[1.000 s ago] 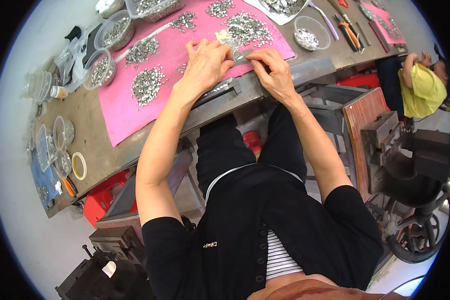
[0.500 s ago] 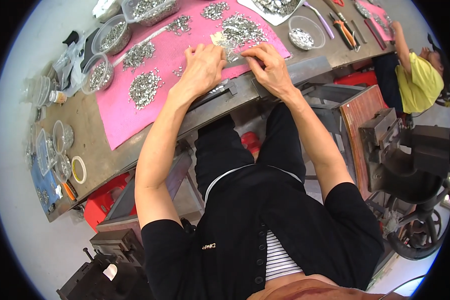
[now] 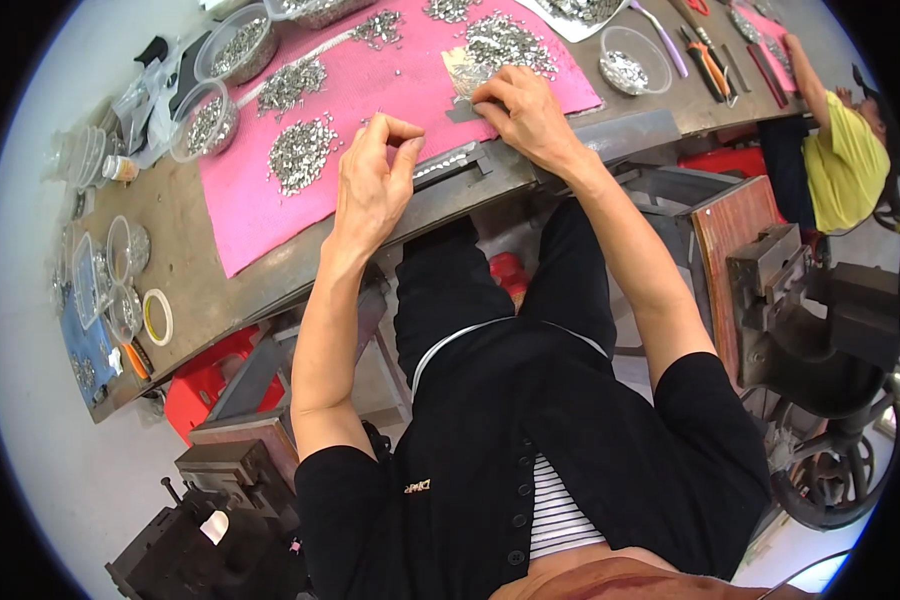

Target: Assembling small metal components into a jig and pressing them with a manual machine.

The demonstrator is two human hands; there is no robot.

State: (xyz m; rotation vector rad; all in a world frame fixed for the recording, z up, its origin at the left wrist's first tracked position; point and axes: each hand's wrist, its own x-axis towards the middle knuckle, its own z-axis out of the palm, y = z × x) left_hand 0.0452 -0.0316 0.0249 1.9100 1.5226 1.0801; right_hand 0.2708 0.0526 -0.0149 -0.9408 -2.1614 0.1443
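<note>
My left hand (image 3: pixel 372 185) hovers over the near edge of the pink mat (image 3: pixel 240 215), its fingers curled and thumb close to the forefinger. Whatever they may pinch is too small to make out. Beside it, at the bench edge, lies a dark metal bar (image 3: pixel 455 168) with a row of small shiny pieces along it. My right hand (image 3: pixel 530 115) is closed in a pinch at a small grey plate (image 3: pixel 462 110); its fingertips hide what they hold. Just beyond are a yellowish patch (image 3: pixel 460 68) and a heap of small metal pieces (image 3: pixel 510 45).
More heaps of metal pieces (image 3: pixel 302 155) lie on the mat. Clear plastic tubs (image 3: pixel 207 125) stand at left, another tub (image 3: pixel 630 65) at right near orange-handled pliers (image 3: pixel 708 68). A tape roll (image 3: pixel 157 316) lies far left. A person in a yellow shirt (image 3: pixel 842 170) works at right.
My left hand has drawn back toward me and left, away from the right hand, uncovering more of the metal bar. My right hand has shifted slightly away from me. The view has shifted slightly.
</note>
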